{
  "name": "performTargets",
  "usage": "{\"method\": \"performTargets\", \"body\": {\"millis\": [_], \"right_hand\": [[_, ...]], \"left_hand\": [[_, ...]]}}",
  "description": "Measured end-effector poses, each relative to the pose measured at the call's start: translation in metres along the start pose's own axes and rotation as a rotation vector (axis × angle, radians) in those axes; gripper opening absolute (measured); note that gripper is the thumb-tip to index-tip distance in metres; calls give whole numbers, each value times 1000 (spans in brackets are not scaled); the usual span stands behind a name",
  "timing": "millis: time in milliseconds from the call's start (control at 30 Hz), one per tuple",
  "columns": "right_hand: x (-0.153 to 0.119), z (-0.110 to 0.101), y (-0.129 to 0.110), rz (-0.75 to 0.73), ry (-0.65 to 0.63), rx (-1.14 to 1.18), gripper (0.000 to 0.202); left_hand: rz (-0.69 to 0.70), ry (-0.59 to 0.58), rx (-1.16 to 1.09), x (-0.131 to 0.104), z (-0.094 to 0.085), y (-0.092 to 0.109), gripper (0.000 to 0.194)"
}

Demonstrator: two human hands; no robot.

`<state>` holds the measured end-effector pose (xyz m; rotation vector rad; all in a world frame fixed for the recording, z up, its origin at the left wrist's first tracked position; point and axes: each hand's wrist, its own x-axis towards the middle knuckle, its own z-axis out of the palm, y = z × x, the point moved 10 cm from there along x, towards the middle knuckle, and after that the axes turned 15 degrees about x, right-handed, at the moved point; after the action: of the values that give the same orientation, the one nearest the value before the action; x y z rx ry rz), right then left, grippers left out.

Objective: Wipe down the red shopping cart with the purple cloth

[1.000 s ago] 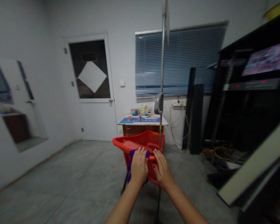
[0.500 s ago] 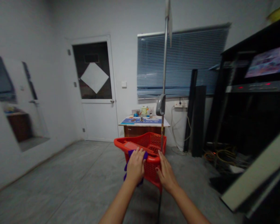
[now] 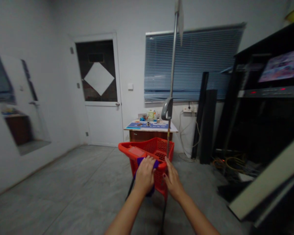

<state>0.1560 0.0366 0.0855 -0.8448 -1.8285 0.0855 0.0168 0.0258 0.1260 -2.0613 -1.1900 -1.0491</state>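
Note:
A red plastic cart basket [image 3: 134,145] with a mesh body stands in front of me on dark legs. My left hand [image 3: 145,171] presses a purple cloth [image 3: 156,164] onto the basket's near rim, its fingers bent over the cloth. Part of the cloth hangs below, behind that hand. My right hand [image 3: 172,179] rests against the rim's right corner with its thumb and fingers apart, holding nothing. Just beyond it rises a metal pole [image 3: 173,62] with a grey handle-like part [image 3: 167,108] on it.
Behind the basket is a small table [image 3: 150,129] with bottles and small items. A white door [image 3: 101,125] is at the back left. At the right lean black panels and a pale board [image 3: 267,178], near cables and a screen [image 3: 283,65].
My left hand and the purple cloth have shifted slightly right along the rim, showing more of the rim's pale red panel. The basket and pole sit slightly further left in view.

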Motion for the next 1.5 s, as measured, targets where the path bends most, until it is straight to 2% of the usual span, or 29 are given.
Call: {"method": "performTargets", "body": {"millis": [100, 200, 267, 400, 467, 567, 700, 800, 933, 1033, 1200, 1300, 1433, 1500], "right_hand": [[3, 8, -4, -10, 3, 30, 62], [6, 21, -11, -2, -19, 42, 60], [8, 28, -16, -3, -30, 36, 60], [10, 38, -22, -12, -37, 8, 60], [11, 41, -25, -13, -54, -9, 60], [14, 46, -32, -18, -94, -24, 60], [18, 54, -40, -21, -108, -17, 59], [19, 62, -41, -23, -81, 7, 59], [17, 70, -38, -20, -80, 14, 59], [18, 72, -38, -12, -97, 6, 57], [23, 78, -42, 1, -112, 31, 57], [24, 85, -43, -2, -95, 58, 57], [21, 91, -42, -5, -68, 68, 58], [21, 92, -41, 1, -74, 61, 58]], "left_hand": [[-35, 24, 2, -3, 0, -16, 40], [-126, 52, 25, -7, -1, -28, 39], [-155, 52, 39, -8, -3, -27, 39], [-66, 4, 36, -7, -5, -13, 42], [-36, -12, 35, -7, -8, -16, 42], [-64, -9, 45, -8, -11, -38, 39], [-185, 15, 73, -13, -15, -65, 36], [-183, 10, 88, -15, -16, -58, 37], [-61, -48, 86, -13, -16, -37, 41], [-53, -71, 88, -13, -17, -44, 41], [-183, -28, 123, -15, -21, -73, 39], [-199, -30, 144, -16, -21, -70, 37], [-90, -80, 112, -17, -20, -55, 40], [-39, -108, 84, -17, -21, -56, 42]]}}
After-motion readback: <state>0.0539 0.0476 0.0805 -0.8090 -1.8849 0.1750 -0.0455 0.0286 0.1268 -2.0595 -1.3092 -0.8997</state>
